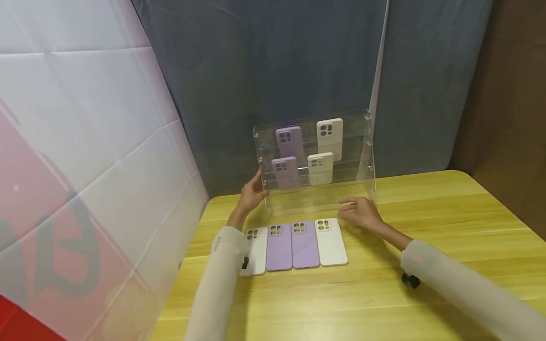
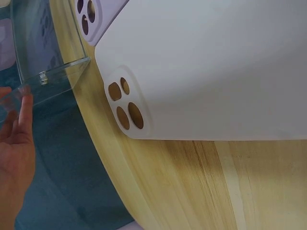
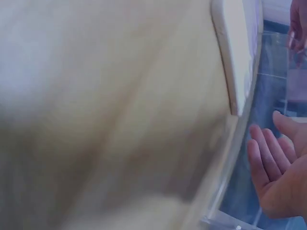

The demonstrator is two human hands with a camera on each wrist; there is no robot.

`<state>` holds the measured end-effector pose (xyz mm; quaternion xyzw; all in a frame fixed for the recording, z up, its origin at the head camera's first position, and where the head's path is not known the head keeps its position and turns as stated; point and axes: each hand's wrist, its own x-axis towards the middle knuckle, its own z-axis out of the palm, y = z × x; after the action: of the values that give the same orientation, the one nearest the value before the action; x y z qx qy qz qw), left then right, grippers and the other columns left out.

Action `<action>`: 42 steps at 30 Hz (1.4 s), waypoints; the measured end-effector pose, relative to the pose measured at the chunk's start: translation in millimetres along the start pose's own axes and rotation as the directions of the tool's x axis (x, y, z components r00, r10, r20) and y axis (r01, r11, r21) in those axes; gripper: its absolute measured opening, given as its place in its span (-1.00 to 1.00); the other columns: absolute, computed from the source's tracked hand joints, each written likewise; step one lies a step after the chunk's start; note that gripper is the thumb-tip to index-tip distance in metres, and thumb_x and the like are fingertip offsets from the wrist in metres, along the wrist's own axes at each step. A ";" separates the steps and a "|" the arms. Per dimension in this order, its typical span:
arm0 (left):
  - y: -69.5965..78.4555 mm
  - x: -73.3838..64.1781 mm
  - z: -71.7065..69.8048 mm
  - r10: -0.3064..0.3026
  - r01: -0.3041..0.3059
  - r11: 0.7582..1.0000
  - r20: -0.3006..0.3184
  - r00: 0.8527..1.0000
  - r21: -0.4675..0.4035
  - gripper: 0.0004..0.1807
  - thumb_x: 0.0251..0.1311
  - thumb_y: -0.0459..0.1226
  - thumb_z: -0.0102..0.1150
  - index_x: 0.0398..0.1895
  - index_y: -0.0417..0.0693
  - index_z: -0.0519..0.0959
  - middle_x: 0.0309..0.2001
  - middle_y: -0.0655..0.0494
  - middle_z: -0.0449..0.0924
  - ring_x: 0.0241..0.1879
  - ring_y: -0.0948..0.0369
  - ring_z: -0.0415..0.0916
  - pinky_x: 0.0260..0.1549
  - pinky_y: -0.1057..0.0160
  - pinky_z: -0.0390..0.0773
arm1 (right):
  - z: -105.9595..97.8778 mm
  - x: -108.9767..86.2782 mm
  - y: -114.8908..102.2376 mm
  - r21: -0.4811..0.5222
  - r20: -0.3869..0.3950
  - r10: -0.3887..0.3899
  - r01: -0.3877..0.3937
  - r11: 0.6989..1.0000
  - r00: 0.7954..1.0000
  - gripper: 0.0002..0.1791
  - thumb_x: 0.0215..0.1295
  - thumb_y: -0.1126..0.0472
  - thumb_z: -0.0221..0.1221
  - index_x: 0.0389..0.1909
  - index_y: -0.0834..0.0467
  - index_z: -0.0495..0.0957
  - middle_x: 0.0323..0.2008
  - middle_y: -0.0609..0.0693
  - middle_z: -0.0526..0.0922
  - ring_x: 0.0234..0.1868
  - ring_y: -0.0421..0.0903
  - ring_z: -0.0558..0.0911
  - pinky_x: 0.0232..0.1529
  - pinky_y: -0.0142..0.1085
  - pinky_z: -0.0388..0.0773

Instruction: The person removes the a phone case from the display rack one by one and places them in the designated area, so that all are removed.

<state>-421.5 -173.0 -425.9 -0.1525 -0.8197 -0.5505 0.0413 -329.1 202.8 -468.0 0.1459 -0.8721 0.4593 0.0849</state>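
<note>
A clear acrylic display rack (image 1: 313,195) stands upright at the back of the table. My left hand (image 1: 252,194) holds its left side panel, thumb in front and fingers behind. My right hand (image 1: 361,212) hovers near the rack's lower right, fingers loosely extended and holding nothing. Just left of it lies a white phone case (image 1: 332,244), the right end of a row with two purple phone cases (image 1: 305,248) and another white phone case (image 1: 256,255), partly covered by the left sleeve. On the rack, two purple cases (image 1: 286,176) lean at left and two white cases (image 1: 321,171) toward the middle.
The yellow wood-grain table (image 1: 362,303) carries everything. Behind the rack hangs a grey-blue curtain (image 1: 298,61). A white and pink fabric panel (image 1: 106,156) borders the left side; a brown surface (image 1: 507,118) rises at right.
</note>
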 end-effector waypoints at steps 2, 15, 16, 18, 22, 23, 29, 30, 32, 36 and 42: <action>-0.7 -0.3 -0.6 -0.005 0.005 1.000 0.004 1.000 0.010 0.00 0.31 -0.59 0.20 0.68 0.23 0.01 0.45 -0.33 0.35 0.38 -0.17 0.43 0.24 0.02 0.62 | -4.2 6.4 -2.3 -0.020 -0.044 -0.031 0.031 0.999 0.999 -0.52 0.27 0.25 0.44 0.18 0.33 0.64 -0.15 0.19 0.81 -0.39 0.06 0.81 -0.65 -0.49 0.46; -1.7 1.4 0.2 -0.003 0.003 1.000 0.006 1.000 -0.006 0.01 0.32 -0.59 0.18 0.68 0.29 0.01 0.47 -0.33 0.33 0.41 -0.16 0.40 0.25 0.04 0.61 | -38.1 56.5 -30.5 -0.048 -0.249 -0.145 0.137 0.989 0.958 -0.47 0.27 0.23 0.45 0.23 0.28 0.61 -0.02 0.25 0.77 -0.09 0.20 0.79 0.01 0.13 0.73; -1.7 1.4 0.5 -0.001 0.001 1.000 0.006 1.000 -0.008 0.01 0.32 -0.59 0.18 0.68 0.29 0.01 0.47 -0.33 0.33 0.41 -0.16 0.40 0.25 0.04 0.61 | -39.6 59.4 -32.9 -0.043 -0.255 -0.142 0.135 0.990 0.957 -0.47 0.27 0.22 0.45 0.24 0.28 0.61 -0.01 0.25 0.76 -0.08 0.20 0.79 0.00 0.12 0.73; -1.9 0.9 0.6 -0.002 0.002 1.000 0.004 1.000 -0.013 0.00 0.33 -0.60 0.17 0.68 0.28 0.01 0.47 -0.32 0.32 0.41 -0.16 0.40 0.25 0.04 0.61 | -41.3 64.8 -36.6 -0.035 -0.258 -0.139 0.135 0.990 0.956 -0.46 0.27 0.22 0.45 0.24 0.27 0.61 0.01 0.25 0.76 -0.06 0.20 0.79 -0.01 0.11 0.74; -1.9 -0.2 0.8 -0.008 0.008 1.000 0.000 1.000 -0.012 0.00 0.33 -0.59 0.17 0.68 0.29 0.02 0.47 -0.32 0.33 0.40 -0.16 0.40 0.24 0.03 0.62 | -41.9 72.5 -40.3 -0.023 -0.261 -0.139 0.137 0.990 0.955 -0.46 0.28 0.23 0.45 0.26 0.25 0.60 0.02 0.24 0.76 -0.07 0.18 0.79 -0.01 0.05 0.75; -1.6 -0.6 0.8 -0.009 0.009 1.000 -0.002 1.000 -0.008 0.00 0.33 -0.59 0.18 0.68 0.30 0.02 0.46 -0.33 0.33 0.40 -0.17 0.41 0.24 0.02 0.62 | -41.7 74.2 -40.5 -0.022 -0.262 -0.146 0.145 0.989 0.954 -0.46 0.28 0.24 0.44 0.27 0.25 0.60 0.02 0.24 0.76 -0.07 0.18 0.79 -0.01 0.05 0.75; 1.3 -3.6 0.9 -0.007 0.007 1.000 0.000 1.000 -0.009 0.01 0.32 -0.59 0.20 0.68 0.29 0.02 0.46 -0.31 0.35 0.38 -0.17 0.43 0.24 0.01 0.62 | -39.8 79.9 -44.2 -0.009 -0.274 -0.146 0.150 0.989 0.950 -0.47 0.28 0.27 0.44 0.26 0.25 0.60 -0.01 0.24 0.77 -0.08 0.18 0.79 -0.05 0.00 0.77; 1.6 -4.1 0.9 -0.004 0.004 1.000 0.001 1.000 -0.012 0.01 0.32 -0.59 0.19 0.68 0.28 0.02 0.46 -0.31 0.35 0.38 -0.17 0.43 0.24 0.00 0.62 | -39.5 80.5 -45.3 -0.003 -0.273 -0.143 0.148 0.989 0.951 -0.48 0.28 0.27 0.44 0.25 0.25 0.60 -0.01 0.24 0.77 -0.08 0.17 0.79 -0.05 -0.01 0.76; 1.5 -4.6 1.5 -0.003 0.003 1.000 -0.001 1.000 -0.020 0.01 0.31 -0.60 0.19 0.68 0.27 0.02 0.45 -0.31 0.36 0.37 -0.16 0.45 0.24 0.02 0.62 | -39.3 82.2 -47.8 0.005 -0.269 -0.147 0.154 0.988 0.952 -0.48 0.27 0.30 0.44 0.25 0.26 0.60 -0.01 0.26 0.76 -0.07 0.18 0.79 -0.04 -0.02 0.77; -0.5 -3.8 2.5 0.005 -0.005 0.999 -0.004 1.000 -0.031 0.01 0.31 -0.62 0.17 0.68 0.24 0.03 0.45 -0.31 0.36 0.38 -0.16 0.44 0.24 0.03 0.62 | -40.2 86.1 -53.7 0.017 -0.257 -0.158 0.168 0.986 0.954 -0.49 0.28 0.35 0.41 0.25 0.27 0.60 -0.01 0.28 0.76 -0.05 0.20 0.78 -0.01 0.00 0.76; -0.6 0.0 5.9 0.014 -0.014 0.999 0.001 1.000 -0.046 0.00 0.30 -0.63 0.17 0.68 0.22 0.03 0.45 -0.32 0.35 0.39 -0.18 0.43 0.24 0.04 0.62 | -43.8 87.6 -62.4 -0.022 -0.260 -0.146 0.146 0.989 0.954 -0.53 0.30 0.32 0.40 0.24 0.23 0.63 -0.07 0.23 0.78 -0.08 0.19 0.79 0.00 0.06 0.74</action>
<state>-421.1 -167.9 -428.7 -0.1595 -0.8057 -0.5689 0.0410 -390.3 190.1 -370.2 0.1481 -0.8407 0.4659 0.2327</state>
